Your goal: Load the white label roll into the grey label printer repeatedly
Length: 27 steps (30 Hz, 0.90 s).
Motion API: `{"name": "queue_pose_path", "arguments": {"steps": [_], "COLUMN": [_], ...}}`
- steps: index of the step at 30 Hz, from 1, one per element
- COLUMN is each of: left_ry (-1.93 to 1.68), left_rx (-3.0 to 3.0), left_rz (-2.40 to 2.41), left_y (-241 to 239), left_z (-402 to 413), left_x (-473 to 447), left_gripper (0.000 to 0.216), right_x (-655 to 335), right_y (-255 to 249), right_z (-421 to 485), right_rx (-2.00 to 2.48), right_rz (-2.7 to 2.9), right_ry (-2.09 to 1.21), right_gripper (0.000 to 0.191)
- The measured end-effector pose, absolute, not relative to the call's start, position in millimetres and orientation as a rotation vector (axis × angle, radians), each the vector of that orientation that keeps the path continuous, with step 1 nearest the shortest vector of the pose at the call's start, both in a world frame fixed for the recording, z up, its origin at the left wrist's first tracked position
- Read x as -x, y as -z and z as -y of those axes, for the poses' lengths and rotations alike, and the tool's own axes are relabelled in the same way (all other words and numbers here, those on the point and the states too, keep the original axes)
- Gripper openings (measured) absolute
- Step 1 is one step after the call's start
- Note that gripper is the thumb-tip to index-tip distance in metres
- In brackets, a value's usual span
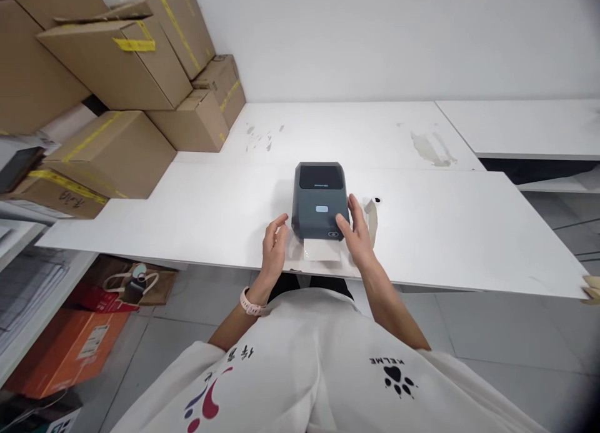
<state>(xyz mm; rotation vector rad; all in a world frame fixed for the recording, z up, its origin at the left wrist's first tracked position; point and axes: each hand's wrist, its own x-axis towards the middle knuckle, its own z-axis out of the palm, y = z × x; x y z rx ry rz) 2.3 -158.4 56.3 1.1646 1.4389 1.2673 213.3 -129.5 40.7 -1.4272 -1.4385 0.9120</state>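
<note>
A dark grey label printer (319, 199) sits near the front edge of a white table (445, 233), with a white label strip (322, 250) sticking out of its front slot. My left hand (274, 245) hovers just left of the printer's front corner, fingers loosely curled and apart, holding nothing. My right hand (359, 230) rests against the printer's front right corner, fingers stretched along its side. A small roll of label backing paper (372, 211) lies just right of that hand.
Cardboard boxes (117, 89) with yellow tape are stacked at the left and back left. A second white table (525, 127) stands at the back right. Below left are shelves, an orange box (70, 348) and a brown bag (134, 280) on the tiled floor.
</note>
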Motion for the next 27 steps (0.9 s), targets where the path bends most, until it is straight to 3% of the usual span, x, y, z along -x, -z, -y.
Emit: {"name": "queue_pose_path", "arguments": {"steps": [6,13,17,20,23,27], "left_ry": [-1.121,-1.291,-1.371,-1.042,-0.606,-0.491], "left_rx": [-1.325,-1.433,-1.54,-1.642,-1.7,-1.68], "left_rz": [-1.353,-1.2,-1.345,-1.737,-1.835,-1.868], "left_y": [-45.8,-79.9,-98.2,-93.8,-84.0,-78.0], "left_z": [162.3,135.3,85.6,58.2,48.6,46.7], "left_x": [-12.3,-9.5,-7.0,-8.0,-9.4,-12.4], "left_gripper": [0.067,0.061,0.054,0.061,0.069,0.057], "right_x": [-212.1,-214.8,-211.3,-210.6,-215.3,-216.8], "right_y": [-27.6,-58.2,-99.5,-125.3,-142.9,-156.3], "right_z": [159.5,133.0,71.1,10.0,-32.8,-31.4], "right_rx": [1.46,1.298,1.208,1.216,1.301,1.286], "right_rz": [1.433,1.521,1.561,1.556,1.647,1.731], "right_ry": [-0.844,-0.676,-0.47,-0.367,-0.308,-0.012], "right_gripper": [0.064,0.067,0.08,0.087,0.086,0.078]}}
